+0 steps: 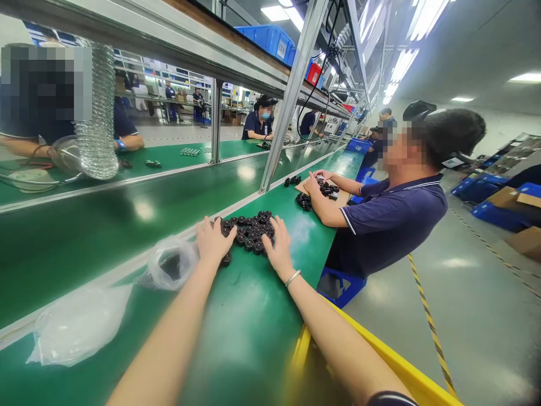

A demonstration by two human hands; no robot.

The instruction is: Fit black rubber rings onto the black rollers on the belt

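A cluster of small round black parts (251,228) lies on the green tabletop (236,316) in front of me. Along its left side rests my left hand (213,241), fingers apart, the thumb reaching toward the parts. My right hand (279,245) flanks the cluster on the right with spread fingers, touching its edge. One black part (226,259) sits a little apart, just beside my left hand. Left of that hand stands an opened clear plastic bag (173,262) with something dark inside. Farther left lies a whitish plastic bag (82,324).
A co-worker (389,208) sits at the right, handling black parts on a piece of cardboard (344,197). A metal post (291,96) rises from the bench's rail. A yellow bin edge (380,349) is under my right forearm. Another person works across the belt (177,197).
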